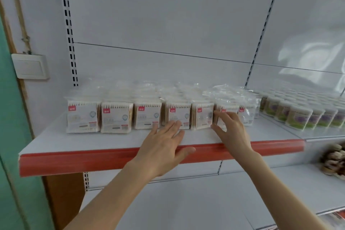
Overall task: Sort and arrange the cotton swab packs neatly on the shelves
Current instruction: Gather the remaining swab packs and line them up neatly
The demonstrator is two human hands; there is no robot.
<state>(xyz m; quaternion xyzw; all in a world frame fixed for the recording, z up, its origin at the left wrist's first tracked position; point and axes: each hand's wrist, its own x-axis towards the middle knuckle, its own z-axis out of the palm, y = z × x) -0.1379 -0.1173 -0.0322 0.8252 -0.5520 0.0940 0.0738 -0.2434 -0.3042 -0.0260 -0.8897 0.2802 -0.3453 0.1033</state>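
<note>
White back panel [168, 15] of the shelving unit fills most of the view, w/ slotted uprights at L and R. Top shelf [56, 140] is white w/ a red front strip [74, 160]; lower shelf [186, 201] sits below it.

Cotton swab packs [115, 117] stand upright in a row along the top shelf, set back from the front edge. There are approx 7 across the front, w/ more rows behind in clear plastic. The L packs face fwd squarely; the R ones sit tighter and slightly turned.

Round tubs [298, 115] w/ green/purple labels are packed in rows on the next shelf section to the R, just beside the packs.

Left hand [164, 142]: fingers straight, slightly spread, tips touching the lower front of the 4th pack [179, 114], thumb out over the red strip. Right hand [231, 129]: fingers curled over the front of the 6th pack [230, 108], thumb at its lower L corner. Looks like a pinch grip, but the frame is blurry there.

Brown bundled items [334, 160] sit at the R edge of the lower shelf. Wall switch [29, 66] is at far L.
</note>
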